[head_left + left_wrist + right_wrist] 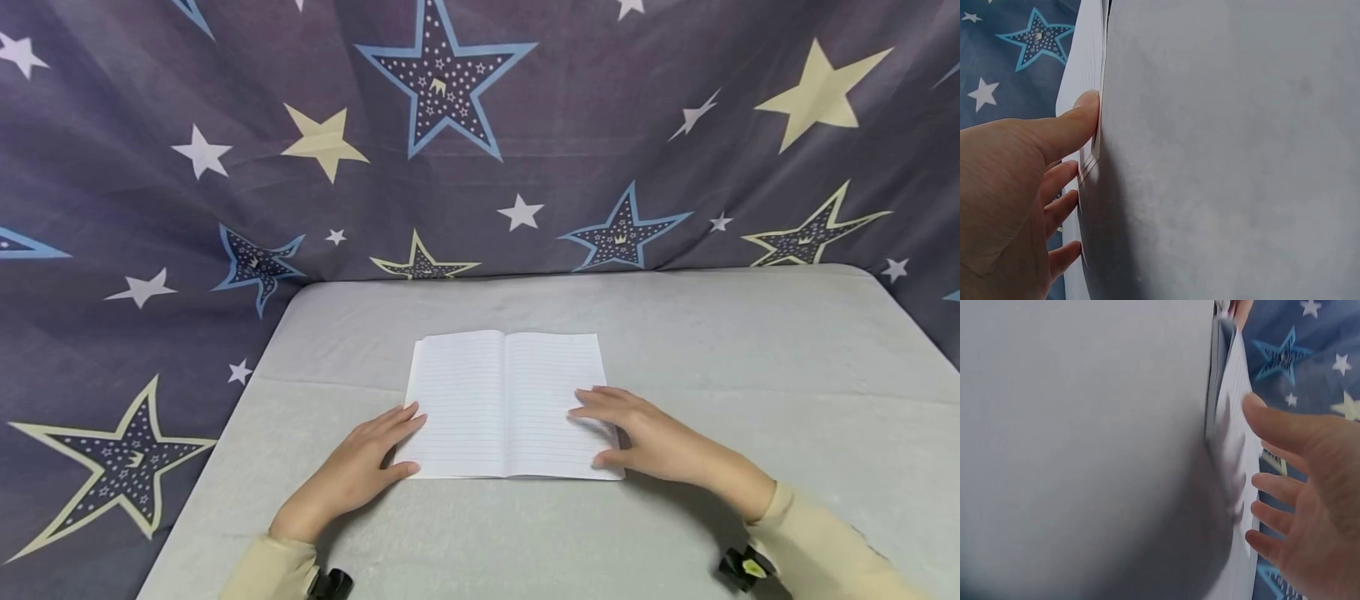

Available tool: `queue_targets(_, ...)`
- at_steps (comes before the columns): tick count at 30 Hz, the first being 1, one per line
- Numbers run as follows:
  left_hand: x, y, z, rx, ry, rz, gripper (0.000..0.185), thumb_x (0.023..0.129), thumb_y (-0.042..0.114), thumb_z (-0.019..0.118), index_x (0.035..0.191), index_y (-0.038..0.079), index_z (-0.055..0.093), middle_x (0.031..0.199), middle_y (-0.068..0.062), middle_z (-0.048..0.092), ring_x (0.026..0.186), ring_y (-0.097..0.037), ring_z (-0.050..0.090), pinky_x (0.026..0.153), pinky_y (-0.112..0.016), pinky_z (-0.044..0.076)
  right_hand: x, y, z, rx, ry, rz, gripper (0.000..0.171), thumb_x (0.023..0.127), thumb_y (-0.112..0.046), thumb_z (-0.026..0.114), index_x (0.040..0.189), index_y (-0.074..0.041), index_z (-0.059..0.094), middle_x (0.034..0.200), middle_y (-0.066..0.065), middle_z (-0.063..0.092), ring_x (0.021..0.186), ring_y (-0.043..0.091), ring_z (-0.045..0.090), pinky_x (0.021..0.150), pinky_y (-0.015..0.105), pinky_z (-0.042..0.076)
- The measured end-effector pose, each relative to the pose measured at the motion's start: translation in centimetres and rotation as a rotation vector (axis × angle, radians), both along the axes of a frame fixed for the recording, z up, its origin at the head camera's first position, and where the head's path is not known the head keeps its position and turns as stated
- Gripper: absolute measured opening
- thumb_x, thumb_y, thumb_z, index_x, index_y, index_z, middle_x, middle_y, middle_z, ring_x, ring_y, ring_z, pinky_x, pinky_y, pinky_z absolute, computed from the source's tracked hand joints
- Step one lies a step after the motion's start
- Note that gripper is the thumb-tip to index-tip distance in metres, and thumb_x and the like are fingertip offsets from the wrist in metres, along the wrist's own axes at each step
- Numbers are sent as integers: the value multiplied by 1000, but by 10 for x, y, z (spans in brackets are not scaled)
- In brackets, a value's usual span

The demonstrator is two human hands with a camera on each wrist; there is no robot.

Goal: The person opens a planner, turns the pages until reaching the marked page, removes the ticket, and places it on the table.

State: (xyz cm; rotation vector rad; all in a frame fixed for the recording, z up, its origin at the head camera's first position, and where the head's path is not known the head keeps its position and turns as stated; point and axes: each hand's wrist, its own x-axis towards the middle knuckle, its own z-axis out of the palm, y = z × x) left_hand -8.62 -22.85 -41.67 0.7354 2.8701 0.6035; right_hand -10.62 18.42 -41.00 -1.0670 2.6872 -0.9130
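Note:
An open notebook with white lined pages lies flat on the table in the head view, its spine running away from me. My left hand rests at its left edge, thumb and fingertips touching the page border. In the left wrist view, the thumb lies on the page stack near the corner. Over the right page, my right hand is held with its fingers apart and loosely extended. The right wrist view shows a gap between that hand and the notebook page, with the hand's shadow on it.
The table is covered with a light grey cloth. Behind it and down the left side hangs a dark curtain printed with stars. Dark devices sit at the left wrist and right wrist.

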Motion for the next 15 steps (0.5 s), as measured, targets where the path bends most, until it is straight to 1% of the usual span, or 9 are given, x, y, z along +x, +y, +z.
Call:
queue_targets(4,0,0,0,-1,4,0,64,89,28,73,145,7,51,154,-11,42,141,-36,36,111,-58,31,0,15,-4,50,-21,1,71,75,-26,86,137,-7,59,151,21,42,139,47,32,109,64,30)
queue_targets(7,0,-1,-1,0,5,0,64,90,28,73,145,8,50,154,-11,41,142,-36,35,111,-59,31,0,21,-7,56,-37,1,77,73,-36,85,139,-7,57,154,22,36,140,49,28,109,66,28)
queue_targets(10,0,-1,-2,1,2,1,63,90,28,73,146,8,50,154,-11,41,142,-36,35,112,-58,30,0,22,-9,51,-34,-6,82,71,-45,84,140,-8,57,155,23,35,140,51,26,108,69,27)
queue_targets(15,0,-2,-2,0,-5,2,63,91,29,72,146,8,50,154,-10,40,142,-35,34,112,-59,30,1,21,-10,58,-25,-44,81,70,-48,85,138,-12,60,155,21,35,141,50,26,107,70,27)
